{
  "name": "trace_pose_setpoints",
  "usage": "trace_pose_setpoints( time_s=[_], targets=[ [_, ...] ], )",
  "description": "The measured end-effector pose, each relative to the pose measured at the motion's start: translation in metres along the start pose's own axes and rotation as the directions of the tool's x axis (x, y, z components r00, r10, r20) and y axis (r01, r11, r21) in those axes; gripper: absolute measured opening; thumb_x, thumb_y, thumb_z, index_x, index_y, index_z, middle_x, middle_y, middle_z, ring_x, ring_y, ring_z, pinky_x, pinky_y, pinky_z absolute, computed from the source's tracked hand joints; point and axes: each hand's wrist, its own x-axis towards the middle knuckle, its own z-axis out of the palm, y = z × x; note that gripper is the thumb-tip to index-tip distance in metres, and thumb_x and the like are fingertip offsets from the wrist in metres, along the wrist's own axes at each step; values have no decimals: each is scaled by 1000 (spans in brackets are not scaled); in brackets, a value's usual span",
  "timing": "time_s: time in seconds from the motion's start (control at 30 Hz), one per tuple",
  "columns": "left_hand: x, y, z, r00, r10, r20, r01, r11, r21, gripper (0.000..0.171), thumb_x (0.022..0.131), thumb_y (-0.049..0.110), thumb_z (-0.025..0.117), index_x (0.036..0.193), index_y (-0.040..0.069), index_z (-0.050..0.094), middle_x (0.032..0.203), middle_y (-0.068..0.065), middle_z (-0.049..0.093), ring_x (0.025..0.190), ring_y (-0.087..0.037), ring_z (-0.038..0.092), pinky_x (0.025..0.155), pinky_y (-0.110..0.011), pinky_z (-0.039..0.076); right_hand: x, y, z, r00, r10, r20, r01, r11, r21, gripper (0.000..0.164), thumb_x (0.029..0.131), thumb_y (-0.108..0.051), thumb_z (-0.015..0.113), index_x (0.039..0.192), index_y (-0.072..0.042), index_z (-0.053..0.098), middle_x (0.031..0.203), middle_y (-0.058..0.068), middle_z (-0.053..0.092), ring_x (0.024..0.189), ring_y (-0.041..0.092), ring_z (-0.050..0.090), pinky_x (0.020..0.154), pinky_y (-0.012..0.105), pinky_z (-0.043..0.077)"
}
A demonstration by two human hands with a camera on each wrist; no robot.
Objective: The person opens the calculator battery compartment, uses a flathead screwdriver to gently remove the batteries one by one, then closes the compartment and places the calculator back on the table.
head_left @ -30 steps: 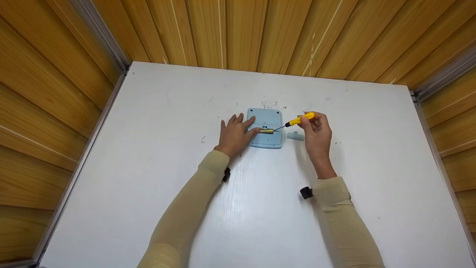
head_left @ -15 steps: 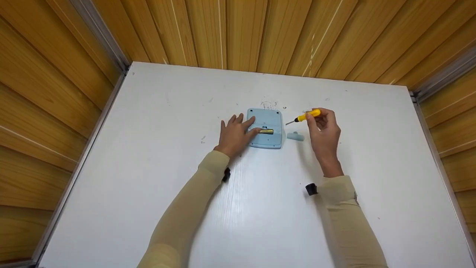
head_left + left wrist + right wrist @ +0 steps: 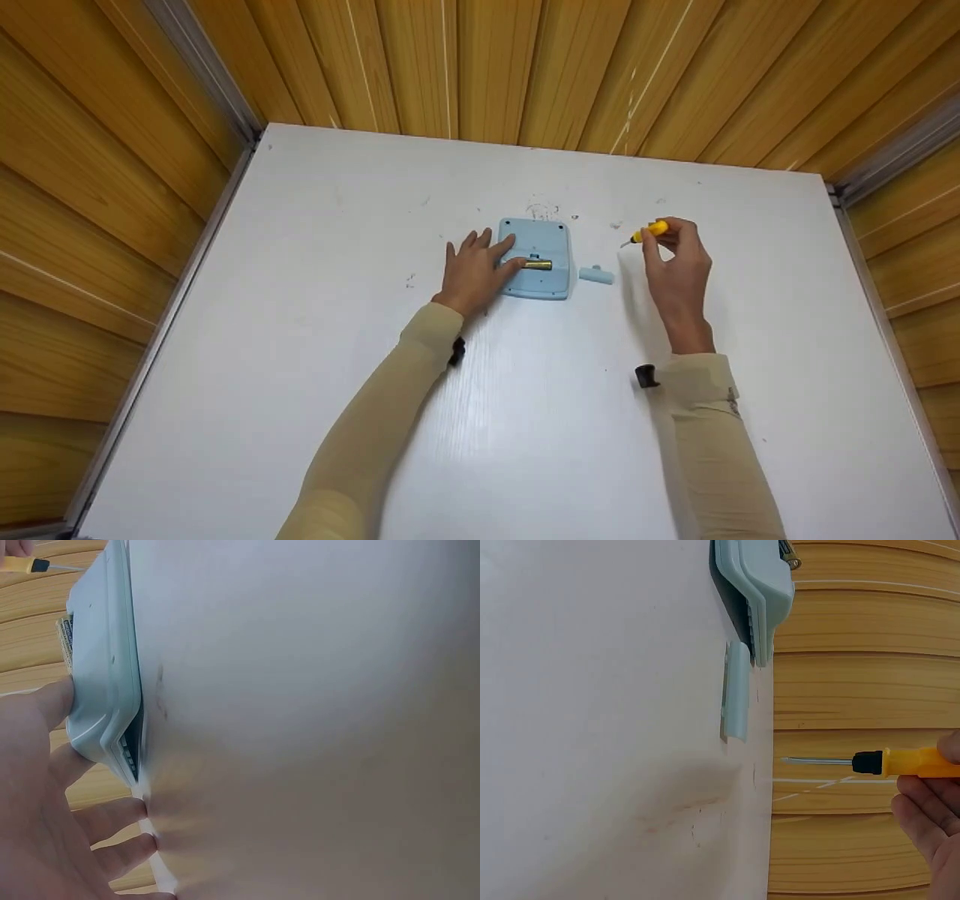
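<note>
A light blue calculator (image 3: 551, 238) lies face down on the white table, with keys showing along its underside in the left wrist view. Across its open battery slot sits a gold-and-dark battery (image 3: 538, 265), raised above the back in the left wrist view. My left hand (image 3: 471, 279) spreads its fingers over the calculator's left side, thumb at the battery's left end. To the right, my right hand (image 3: 681, 274) pinches a yellow screwdriver (image 3: 907, 763) in the air, its thin metal tip pointing left and touching nothing. The small blue battery cover (image 3: 596, 275) rests between the calculator and that hand.
The white table (image 3: 337, 247) carries a few dark scuff marks. Wood-patterned panels (image 3: 487, 67) rise behind it and on both sides. A black wrist camera (image 3: 646, 376) sticks out from the right sleeve.
My right hand has drawn the screwdriver away from the battery, to the right past the battery cover. The left hand, calculator and battery have stayed in place.
</note>
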Motion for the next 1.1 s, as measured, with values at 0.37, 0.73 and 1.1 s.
trace_pose_setpoints(
  time_s=[0.37, 0.73, 1.1],
  targets=[
    [0, 0, -1, 1000, -5, 7, 5, 999, -33, 65, 106, 63, 51, 161, 28, 49, 169, -13, 36, 159, -35, 25, 125, -66, 8, -1, 15, -6, 991, 128, -22, -129, 991, -38, 30, 103, -8, 71, 124, 10, 60, 117, 22, 68, 109, 33, 71, 102, 39, 56],
    [1, -2, 0, 1000, -3, 14, 3, 1000, -25, 66, 106, 65, 50, 161, 29, 49, 169, -13, 37, 159, -36, 25, 125, -67, 9, -4, 22, -7, 980, 194, -33, -196, 979, -52, 28, 103, -6, 71, 123, 10, 60, 117, 24, 68, 109, 34, 71, 101, 48, 56],
    [1, -2, 0, 1000, 3, 2, -3, 1000, -23, 65, 106, 64, 51, 160, 29, 50, 168, -14, 38, 158, -36, 27, 124, -68, 11, -9, 25, -8, 972, 232, -40, -235, 962, -141, 25, 101, 0, 71, 123, 10, 65, 122, 26, 69, 111, 37, 69, 102, 46, 56]
  ],
)
